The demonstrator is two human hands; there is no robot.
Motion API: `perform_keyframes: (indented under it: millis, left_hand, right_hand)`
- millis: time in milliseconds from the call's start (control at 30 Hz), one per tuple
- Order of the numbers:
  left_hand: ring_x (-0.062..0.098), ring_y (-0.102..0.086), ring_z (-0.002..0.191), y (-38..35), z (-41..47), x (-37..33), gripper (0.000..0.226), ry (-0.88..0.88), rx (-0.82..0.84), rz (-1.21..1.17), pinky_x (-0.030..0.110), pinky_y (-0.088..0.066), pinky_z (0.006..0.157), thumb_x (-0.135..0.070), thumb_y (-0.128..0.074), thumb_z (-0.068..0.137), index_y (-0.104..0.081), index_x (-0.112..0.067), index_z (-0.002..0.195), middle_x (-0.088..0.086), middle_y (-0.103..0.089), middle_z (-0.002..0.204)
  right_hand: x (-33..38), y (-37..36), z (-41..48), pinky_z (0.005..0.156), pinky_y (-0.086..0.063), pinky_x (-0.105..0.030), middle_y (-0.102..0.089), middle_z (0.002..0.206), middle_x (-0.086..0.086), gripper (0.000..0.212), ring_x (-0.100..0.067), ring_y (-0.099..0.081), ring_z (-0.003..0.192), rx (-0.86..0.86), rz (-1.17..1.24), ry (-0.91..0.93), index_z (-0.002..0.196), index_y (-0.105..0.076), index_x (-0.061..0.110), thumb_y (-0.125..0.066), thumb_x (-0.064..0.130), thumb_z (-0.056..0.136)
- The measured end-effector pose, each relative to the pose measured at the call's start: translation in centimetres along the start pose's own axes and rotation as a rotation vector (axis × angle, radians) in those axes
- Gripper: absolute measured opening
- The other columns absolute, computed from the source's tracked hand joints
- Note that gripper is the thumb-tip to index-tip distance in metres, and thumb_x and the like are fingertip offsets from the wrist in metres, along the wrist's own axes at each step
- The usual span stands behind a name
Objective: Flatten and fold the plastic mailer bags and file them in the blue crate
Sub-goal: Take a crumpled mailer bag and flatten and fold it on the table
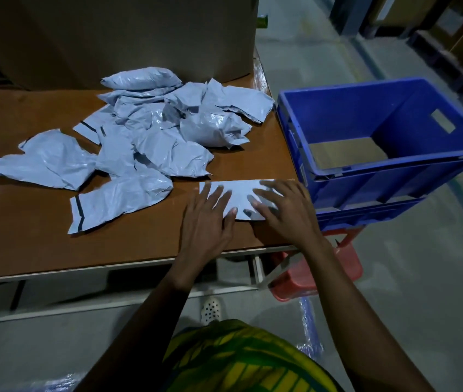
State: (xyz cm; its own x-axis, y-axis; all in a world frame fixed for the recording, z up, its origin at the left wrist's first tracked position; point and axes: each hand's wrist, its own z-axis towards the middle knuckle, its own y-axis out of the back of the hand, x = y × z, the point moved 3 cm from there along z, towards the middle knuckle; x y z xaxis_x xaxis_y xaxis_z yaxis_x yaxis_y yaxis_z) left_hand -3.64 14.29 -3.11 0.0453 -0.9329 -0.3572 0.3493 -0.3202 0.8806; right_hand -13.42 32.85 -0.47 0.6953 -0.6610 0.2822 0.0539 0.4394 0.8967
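Note:
A flat, folded grey mailer bag (240, 193) lies near the brown table's front right corner. My left hand (207, 222) presses on its left part with spread, straight fingers. My right hand (284, 213) lies on its right part, fingers straight too. Behind them a heap of several crumpled grey mailer bags (162, 125) covers the middle of the table. The blue crate (388, 190) stands just right of the table, stacked on a second blue crate, and its floor shows a piece of cardboard.
The brown table (26, 239) ends at a front edge close below my hands. A large cardboard box (128, 35) stands at the table's back. A red stool (315, 273) is under the crates. Grey floor lies to the right.

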Motion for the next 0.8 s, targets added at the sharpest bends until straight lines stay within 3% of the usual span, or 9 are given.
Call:
perform_keyframes:
  millis: [167, 333, 700, 800]
  left_hand:
    - [0.028, -0.004, 0.160, -3.7, 3.0, 0.0, 0.058, -0.047, 0.148, 0.047, 0.048, -0.007, 0.129, -0.040, -0.020, 0.110, -0.026, -0.018, 0.163, 0.005, -0.018, 0.172]
    - [0.027, 0.004, 0.160, -4.9, 1.6, 1.0, 0.061, -0.017, 0.162, 0.026, 0.046, 0.000, 0.129, -0.049, -0.018, 0.110, -0.022, -0.023, 0.164, 0.002, -0.011, 0.173]
    - [0.027, 0.005, 0.160, -5.2, 2.1, 1.2, 0.061, 0.006, 0.183, 0.041, 0.049, 0.000, 0.129, -0.050, -0.020, 0.109, -0.023, -0.024, 0.164, 0.001, -0.010, 0.173]
    - [0.024, 0.007, 0.160, -4.9, 2.5, 1.5, 0.063, 0.004, 0.209, 0.022, 0.047, 0.001, 0.129, -0.054, -0.018, 0.108, -0.021, -0.026, 0.164, -0.002, -0.008, 0.173]
  right_hand:
    - [1.1, -4.4, 1.7, 0.126, -0.010, -0.055, -0.028, 0.169, 0.003, 0.064, -0.023, -0.016, 0.158, 0.214, -0.040, -0.220, 0.155, -0.043, 0.037, -0.016, 0.062, 0.103]
    - [0.5, -6.3, -0.6, 0.128, -0.006, -0.052, -0.030, 0.169, 0.004, 0.055, -0.024, -0.016, 0.159, 0.102, -0.104, -0.229, 0.158, -0.038, 0.040, -0.027, 0.059, 0.108]
    - [0.0, -7.1, -0.1, 0.128, -0.004, -0.054, -0.020, 0.171, 0.006, 0.054, -0.027, -0.004, 0.161, 0.101, -0.101, -0.235, 0.160, -0.033, 0.041, -0.030, 0.057, 0.108]
    - [0.0, -6.9, 0.2, 0.128, 0.003, -0.051, -0.014, 0.173, 0.008, 0.054, -0.025, 0.003, 0.161, 0.161, -0.105, -0.264, 0.161, -0.028, 0.044, -0.026, 0.059, 0.109]
